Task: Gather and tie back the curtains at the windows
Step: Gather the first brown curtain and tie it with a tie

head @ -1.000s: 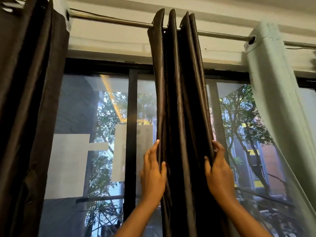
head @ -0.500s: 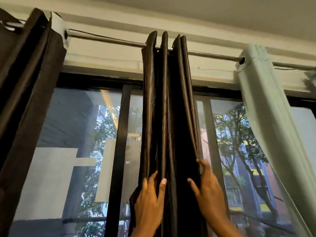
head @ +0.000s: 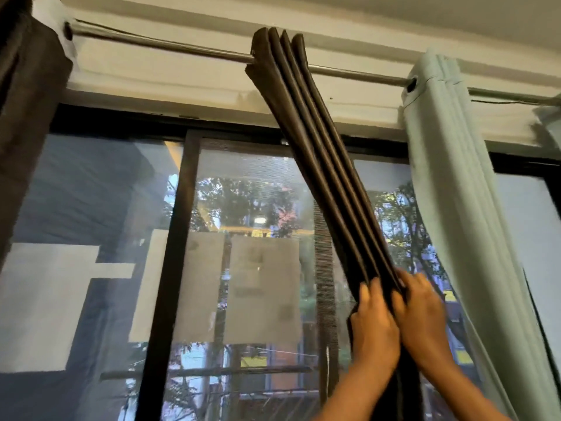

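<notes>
Both hands, the left hand and right hand, clamped the pleated dark curtain, slanting from the rod. A pale curtain hung toward the rod's right end, before the window.

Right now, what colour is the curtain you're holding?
Dark brown, slightly shiny; the head view shows the bunched curtain best.

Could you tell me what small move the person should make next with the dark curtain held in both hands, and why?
Probably wrap the left hand fully around the dark curtain, freeing the right hand for tying: its pleats are already bunched, slanting toward the pale curtain.
</notes>
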